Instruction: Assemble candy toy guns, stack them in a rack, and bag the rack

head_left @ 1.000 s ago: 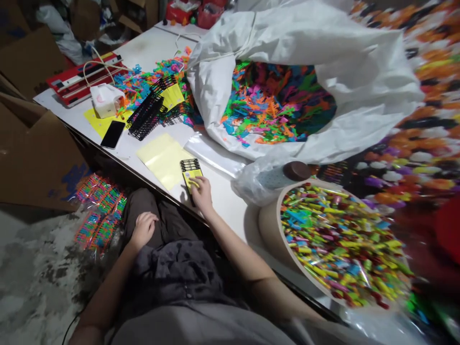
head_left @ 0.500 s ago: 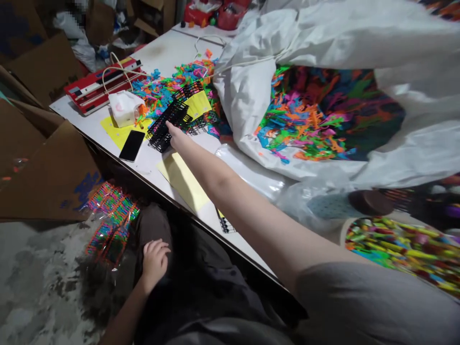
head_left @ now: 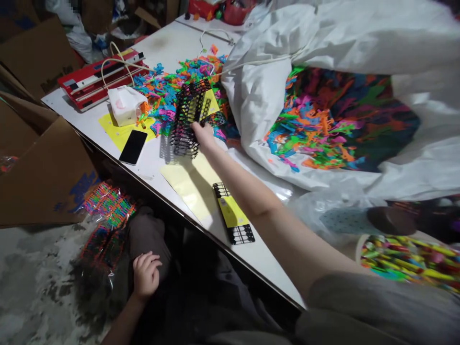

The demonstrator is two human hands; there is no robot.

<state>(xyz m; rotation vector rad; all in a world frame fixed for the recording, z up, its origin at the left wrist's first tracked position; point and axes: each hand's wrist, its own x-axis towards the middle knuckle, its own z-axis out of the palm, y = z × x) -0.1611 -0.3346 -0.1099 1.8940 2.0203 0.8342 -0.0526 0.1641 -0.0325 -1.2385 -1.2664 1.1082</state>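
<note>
My right hand [head_left: 203, 135] reaches over the table and grips a bunch of black abacuses [head_left: 187, 117], holding them tilted above the tabletop. Beside the bunch, a yellow card [head_left: 212, 101] shows partly behind it. My left hand [head_left: 146, 274] rests on my knee, fingers extended and holding nothing. Nearer my right forearm, a black abacus with a yellow sleeve [head_left: 232, 213] lies on the table. A pale yellow sheet [head_left: 189, 184] lies under the reaching arm's shadow.
A phone [head_left: 133, 147], a white box [head_left: 124, 106] and a red sealing machine [head_left: 93, 79] occupy the table's left. Colourful plastic figures [head_left: 168, 84] lie behind, and fill a large white sack [head_left: 258, 105]. Bagged pieces [head_left: 111, 203] lie below the table edge, near a cardboard box [head_left: 46, 177].
My right hand has moved right and lifted the black abacuses, which now stand more upright. The sleeved abacus near my forearm has come into fuller view. My left hand stays on my knee.
</note>
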